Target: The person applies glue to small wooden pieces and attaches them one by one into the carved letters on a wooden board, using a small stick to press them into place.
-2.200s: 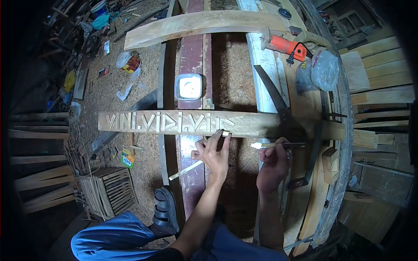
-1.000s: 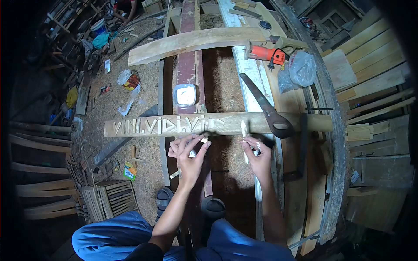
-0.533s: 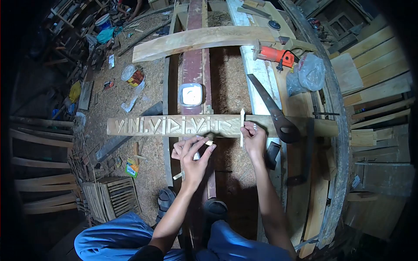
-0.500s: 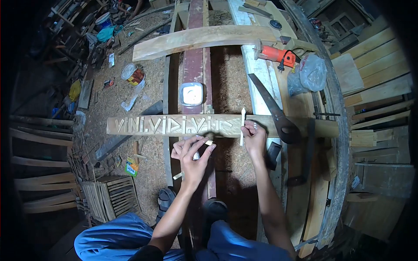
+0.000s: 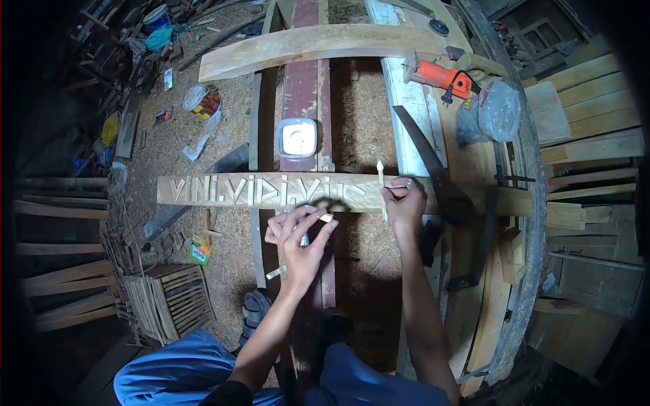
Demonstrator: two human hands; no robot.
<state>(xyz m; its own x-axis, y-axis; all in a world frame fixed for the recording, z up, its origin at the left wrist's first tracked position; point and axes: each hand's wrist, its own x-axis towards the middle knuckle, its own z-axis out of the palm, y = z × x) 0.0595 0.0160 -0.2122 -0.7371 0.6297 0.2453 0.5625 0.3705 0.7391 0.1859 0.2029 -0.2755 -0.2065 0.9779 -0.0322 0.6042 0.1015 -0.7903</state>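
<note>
A long wooden board (image 5: pixel 399 184) lies across the beams, with raised wooden letters (image 5: pixel 261 191) along its left part. Just below its front edge, my left hand (image 5: pixel 301 247) pinches a small wooden piece (image 5: pixel 326 218) between thumb and finger. Another light strip (image 5: pixel 276 272) sticks out beneath that hand. At the board's right part, my right hand (image 5: pixel 404 203) is closed on a thin pale stick (image 5: pixel 381 177), which stands up past the fingers, its tip whitish. Beyond the board sits a square tub (image 5: pixel 297 138) holding something white.
A handsaw (image 5: pixel 433 159) lies at the board's right end. Behind it are an orange power tool (image 5: pixel 443 78) and a plastic bag (image 5: pixel 499 111). A curved plank (image 5: pixel 311 44) crosses the back. A can (image 5: pixel 202 101) stands on the shavings at left, and a slatted crate (image 5: pixel 169 301) nearer.
My right hand has shifted slightly right and up with the stick. My left hand stays nearly in place with its piece. The whole view has moved a little.
</note>
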